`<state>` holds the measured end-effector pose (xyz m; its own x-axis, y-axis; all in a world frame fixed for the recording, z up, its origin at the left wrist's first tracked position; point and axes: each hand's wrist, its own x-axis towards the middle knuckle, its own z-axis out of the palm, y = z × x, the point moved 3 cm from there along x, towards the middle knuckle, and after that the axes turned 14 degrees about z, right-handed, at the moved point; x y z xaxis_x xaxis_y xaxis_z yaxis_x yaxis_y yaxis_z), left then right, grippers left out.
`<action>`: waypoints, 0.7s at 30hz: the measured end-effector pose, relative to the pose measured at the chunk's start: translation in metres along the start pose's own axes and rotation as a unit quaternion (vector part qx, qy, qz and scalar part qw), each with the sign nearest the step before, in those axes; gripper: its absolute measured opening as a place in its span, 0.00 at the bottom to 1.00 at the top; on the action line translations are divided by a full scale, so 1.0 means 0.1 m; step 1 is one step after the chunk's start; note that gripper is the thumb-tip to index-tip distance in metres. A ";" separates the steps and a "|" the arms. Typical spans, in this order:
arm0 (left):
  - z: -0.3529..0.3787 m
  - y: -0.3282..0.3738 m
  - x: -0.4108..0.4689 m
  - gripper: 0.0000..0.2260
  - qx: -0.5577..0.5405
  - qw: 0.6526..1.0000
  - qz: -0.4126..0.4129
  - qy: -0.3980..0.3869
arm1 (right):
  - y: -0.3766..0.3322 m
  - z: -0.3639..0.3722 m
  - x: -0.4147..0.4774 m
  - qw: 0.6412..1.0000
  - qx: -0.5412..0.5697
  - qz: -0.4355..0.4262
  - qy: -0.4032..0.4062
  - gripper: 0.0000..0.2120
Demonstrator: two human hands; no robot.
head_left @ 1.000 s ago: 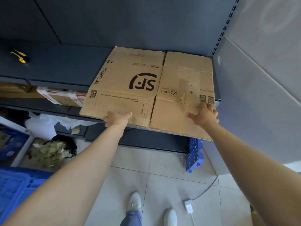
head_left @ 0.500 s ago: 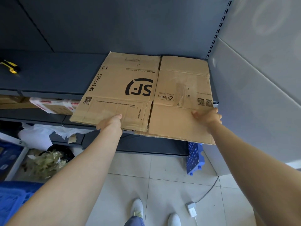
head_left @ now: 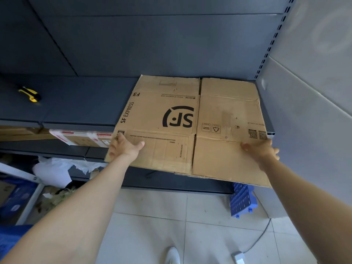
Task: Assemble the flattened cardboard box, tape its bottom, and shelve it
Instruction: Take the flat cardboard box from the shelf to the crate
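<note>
A flattened brown cardboard box (head_left: 177,119) printed with "SF EXPRESS" lies flat on the dark shelf (head_left: 80,103). Its near flaps stick out past the shelf's front edge toward me. My left hand (head_left: 124,147) grips the near left corner, thumb on top of the flap and fingers at the edge. My right hand (head_left: 262,149) holds the right side of the near flap, thumb on top and fingers curled around the edge. Both arms are stretched forward.
A yellow and black utility knife (head_left: 30,94) lies on the shelf at far left. A taped box (head_left: 82,138) sits on the shelf below. White plastic bags (head_left: 55,172) and a blue crate (head_left: 241,201) are on the floor, with a cable and adapter (head_left: 238,257).
My left hand has shifted leftward to the box's near left corner. The box has slid slightly farther out over the shelf edge toward me. My right hand stays on the right flap.
</note>
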<state>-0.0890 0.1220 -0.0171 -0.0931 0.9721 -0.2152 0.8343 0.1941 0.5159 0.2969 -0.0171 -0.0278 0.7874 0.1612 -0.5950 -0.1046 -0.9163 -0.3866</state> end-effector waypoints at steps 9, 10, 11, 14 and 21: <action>-0.15 -0.07 0.59 0.51 -0.073 0.997 -0.031 0.007 | -0.10 0.14 0.07 0.996 0.057 0.019 0.061 0.46; -0.19 -0.06 0.61 0.51 -0.066 0.997 -0.042 0.012 | -0.11 0.12 0.06 0.995 0.065 0.030 0.070 0.46; -0.23 -0.04 0.62 0.52 -0.060 0.997 -0.048 0.016 | -0.13 0.10 0.06 0.994 0.071 0.038 0.076 0.45; -0.34 0.00 0.64 0.52 -0.076 0.995 -0.056 0.040 | -0.19 0.02 0.00 0.992 0.085 0.038 0.082 0.42; -0.67 0.13 0.42 0.49 -0.121 0.986 -0.028 0.108 | -0.31 -0.23 -0.18 0.984 0.153 -0.018 0.084 0.26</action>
<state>-0.1180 0.1741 0.0359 -0.2705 0.9592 -0.0817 0.6726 0.2491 0.6968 0.2997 0.0003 0.0110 0.8810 0.1054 -0.4613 -0.2321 -0.7534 -0.6153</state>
